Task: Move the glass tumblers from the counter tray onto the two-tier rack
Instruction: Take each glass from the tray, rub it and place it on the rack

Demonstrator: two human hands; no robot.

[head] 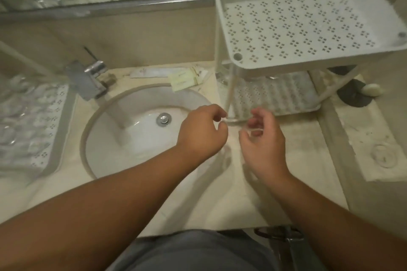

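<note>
Now both empty: left hand (201,132), right hand (262,136) half curled; risk of knocking tumblers (19,114) together when reaching.

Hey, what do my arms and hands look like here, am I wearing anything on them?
Both forearms are bare up to the frame edge: no sleeves show. The left hand and right hand carry no gloves, and no rings, watch or bracelets can be seen, though the picture is somewhat blurred.
</note>
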